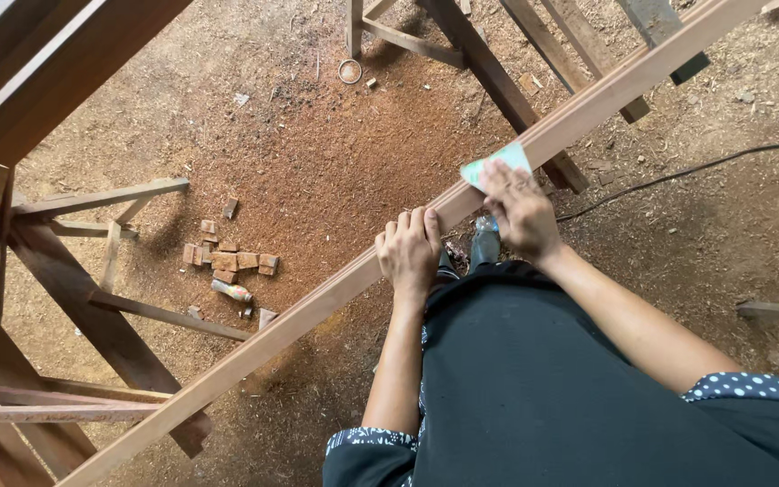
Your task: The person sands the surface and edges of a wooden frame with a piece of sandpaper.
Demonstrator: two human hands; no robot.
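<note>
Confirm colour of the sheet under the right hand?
Pale green sheet, pressed on the reddish wooden beam by the right hand; head view.

your left hand (409,252) lies flat on a long wooden beam (299,316) that runs slantwise across the view. your right hand (521,209) presses a pale green sheet of sandpaper (498,162) onto the same beam just beside it. below, small wood blocks (227,260) lie on the sawdust floor (317,162).
</note>
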